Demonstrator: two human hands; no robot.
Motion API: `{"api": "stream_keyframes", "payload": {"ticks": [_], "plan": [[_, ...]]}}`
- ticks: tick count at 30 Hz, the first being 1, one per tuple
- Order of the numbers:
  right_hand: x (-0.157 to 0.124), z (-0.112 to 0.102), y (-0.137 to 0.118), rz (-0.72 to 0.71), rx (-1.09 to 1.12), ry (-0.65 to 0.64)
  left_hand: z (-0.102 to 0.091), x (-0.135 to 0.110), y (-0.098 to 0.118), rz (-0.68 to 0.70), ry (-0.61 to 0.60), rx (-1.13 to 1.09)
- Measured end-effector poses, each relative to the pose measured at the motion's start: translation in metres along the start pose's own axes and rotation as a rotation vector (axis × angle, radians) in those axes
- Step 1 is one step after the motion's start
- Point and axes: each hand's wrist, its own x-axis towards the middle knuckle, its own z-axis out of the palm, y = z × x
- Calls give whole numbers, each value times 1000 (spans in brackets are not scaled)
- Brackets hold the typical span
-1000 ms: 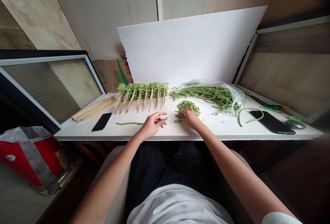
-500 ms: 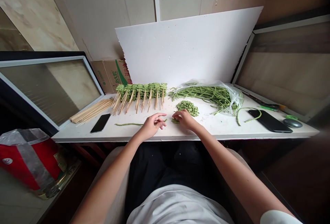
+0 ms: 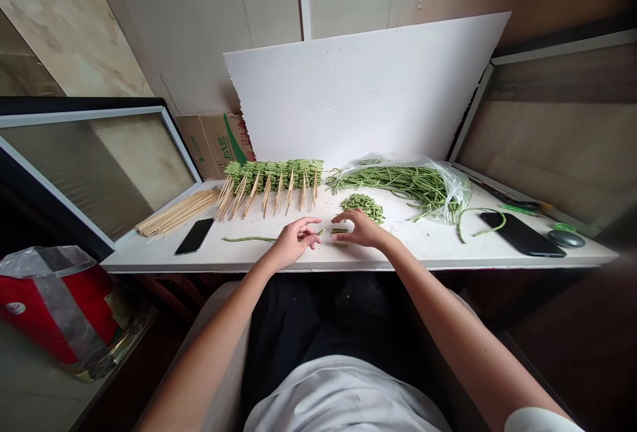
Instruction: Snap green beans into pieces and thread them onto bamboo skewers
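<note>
A long green bean (image 3: pixel 249 239) lies across the white table, passing under my left hand (image 3: pixel 292 243). The fingers of that hand are curled about the bean, and its cut end pokes out on the right. Opposite it, my right hand (image 3: pixel 365 229) has thumb and fingers spread apart. Short cut bean pieces (image 3: pixel 340 230) lie on the table at its fingertips, partly covered by the hand. Just behind this hand is a heap of cut bean pieces (image 3: pixel 363 206).
Skewered bean pieces (image 3: pixel 273 176) are stacked at the back left, sticks towards me. Bare skewers (image 3: pixel 176 213) and a phone (image 3: pixel 194 237) lie left. Long beans in a clear bag (image 3: pixel 413 183) sit back right, near another phone (image 3: pixel 522 234). A white board (image 3: pixel 368 93) stands behind.
My right hand has opened and shifted slightly right, uncovering short bean pieces beneath its fingers. My left hand has stayed on the long bean.
</note>
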Motion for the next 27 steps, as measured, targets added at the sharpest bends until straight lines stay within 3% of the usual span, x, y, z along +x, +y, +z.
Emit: {"api": "stream_keyframes", "payload": {"ticks": [5, 10, 27], "plan": [[-3, -15, -3, -28, -59, -122, -1, 0, -1, -10, -7, 5], [-4, -14, -12, -53, -66, -184, 0, 0, 2, -9, -3, 5], [-1, -6, -6, -75, -118, -111, 0, -1, 6, -24, -3, 3]]}}
